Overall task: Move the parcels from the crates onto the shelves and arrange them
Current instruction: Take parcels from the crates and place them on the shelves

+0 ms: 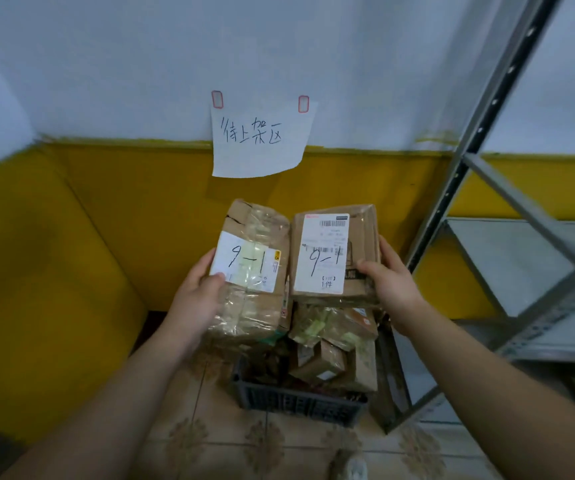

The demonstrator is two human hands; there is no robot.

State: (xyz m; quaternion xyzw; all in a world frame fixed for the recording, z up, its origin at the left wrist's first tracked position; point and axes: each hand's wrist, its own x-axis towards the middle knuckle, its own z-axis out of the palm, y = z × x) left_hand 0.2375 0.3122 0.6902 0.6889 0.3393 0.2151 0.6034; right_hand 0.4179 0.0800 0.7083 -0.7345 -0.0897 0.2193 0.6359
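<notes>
- Currently both parcels are held over the crate, side by side and touching along their inner edges.
- Left hand [197,289]: it grips a bulky brown cardboard parcel bound in clear tape [256,216]. The thumb lies on its white "9-1" label and the fingers curl round the outer edge.
- Right hand [388,278]: it grips a flat brown cardboard box with a printed shipping label [365,230], also hand-marked "9-1". The thumb presses the face and the fingers wrap the right edge.
- Possible slip: each parcel is held by one side only, and the glossy tape on the bulky one looks slick. A quick swing toward the shelves could let it pivot out of the hand and drop onto the pile below.
- Possible knock: the grey metal shelving unit [521,261] stands just to the right, with an upright and a slanted brace between the hands and its boards. The flat box could catch on the steel if carried in carelessly.
- Sorting risk: both carry the same mark, so I judge they belong together. Splitting them would spoil the arranging.
- Dark grey plastic lattice crate [296,401], on the tiled floor directly under the hands: it holds a loose heap of smaller brown taped cardboard parcels [320,365]. They are tilted at several angles and rise above its rim. How many there are, I cannot tell.
</notes>
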